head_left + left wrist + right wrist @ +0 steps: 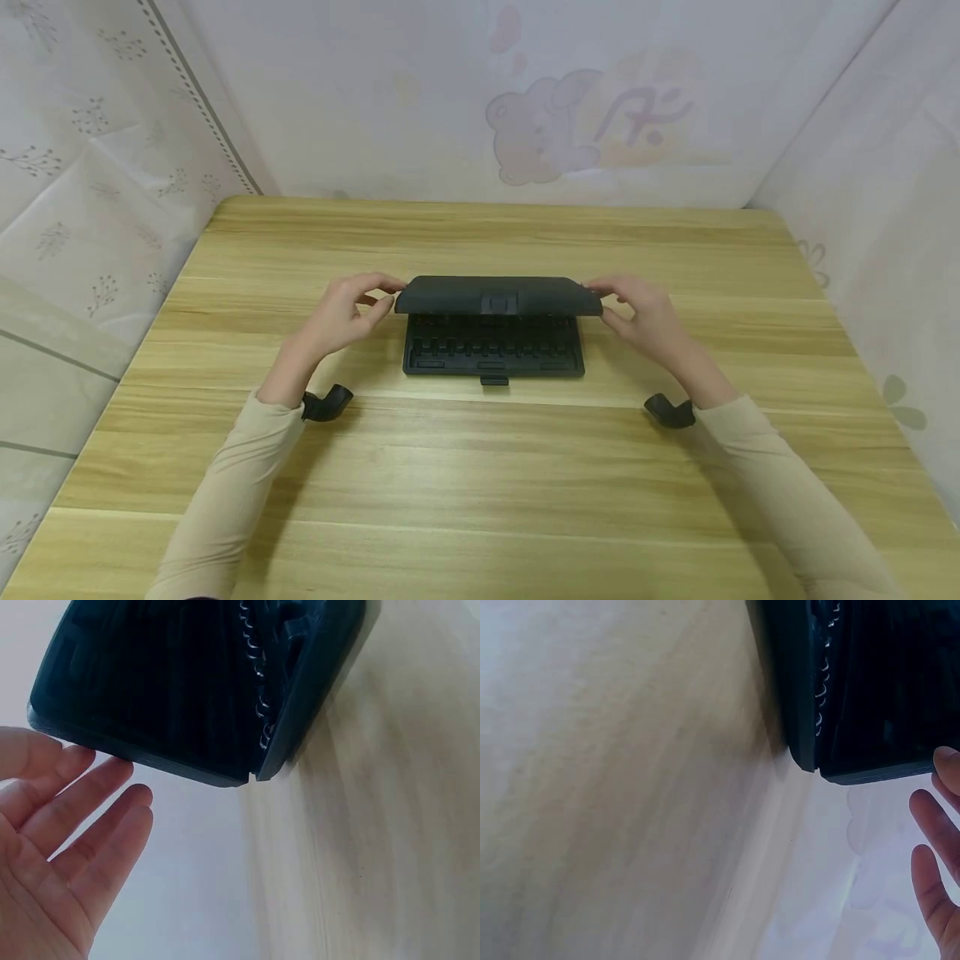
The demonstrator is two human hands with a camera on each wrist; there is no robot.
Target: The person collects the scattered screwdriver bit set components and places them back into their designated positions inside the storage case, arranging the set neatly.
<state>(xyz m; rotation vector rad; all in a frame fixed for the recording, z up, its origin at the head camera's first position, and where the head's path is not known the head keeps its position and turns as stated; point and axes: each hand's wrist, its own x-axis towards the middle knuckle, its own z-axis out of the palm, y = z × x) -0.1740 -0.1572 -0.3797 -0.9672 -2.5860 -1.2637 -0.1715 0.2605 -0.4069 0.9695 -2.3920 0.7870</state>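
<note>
A black plastic case [491,365] lies on the table, its lid [498,293] tilted partway up over the base. Rows of moulded slots show inside the base. Along the hinge side, a line of small shiny curved edges [255,656] appears in the left wrist view; what they belong to is too dark to tell. My left hand [348,308] holds the lid's left end between thumb and fingers. At the opposite end, my right hand [643,315] pinches the lid's right side. A small latch tab [494,381] sticks out from the base's front edge.
The wood-grain table [480,483] extends on every side of the case. Pale printed curtains [420,100] hang behind it and at both sides. Black wrist-worn pieces [327,403] stick out inward from both sleeves.
</note>
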